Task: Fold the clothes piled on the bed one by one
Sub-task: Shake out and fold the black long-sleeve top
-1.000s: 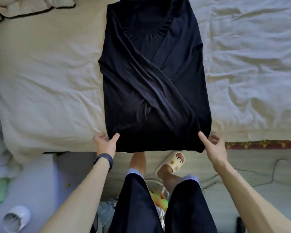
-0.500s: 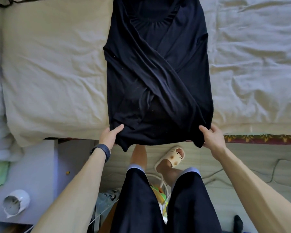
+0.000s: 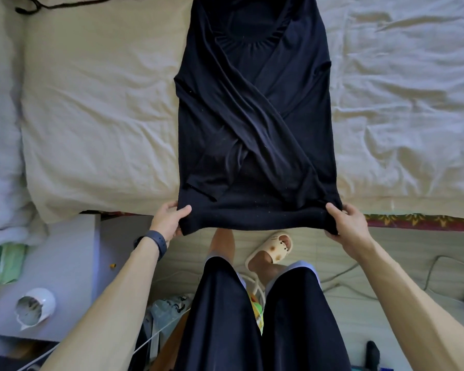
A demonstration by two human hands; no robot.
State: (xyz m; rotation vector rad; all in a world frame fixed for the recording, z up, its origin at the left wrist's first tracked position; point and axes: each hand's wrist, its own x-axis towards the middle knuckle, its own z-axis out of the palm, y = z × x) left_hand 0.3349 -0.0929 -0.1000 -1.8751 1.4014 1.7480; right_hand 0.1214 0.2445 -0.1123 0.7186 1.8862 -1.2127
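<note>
My left hand [image 3: 169, 219] and right hand [image 3: 346, 223] now pinch the hem of the black shirt [image 3: 252, 116], lifted off the bed [image 3: 91, 103] at lower centre — half-fold next, I judge

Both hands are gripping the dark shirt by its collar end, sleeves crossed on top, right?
Not quite. The head view shows the left hand and right hand gripping the dark shirt by its hem end; the collar lies far from them. Sleeves are crossed on top.
</note>
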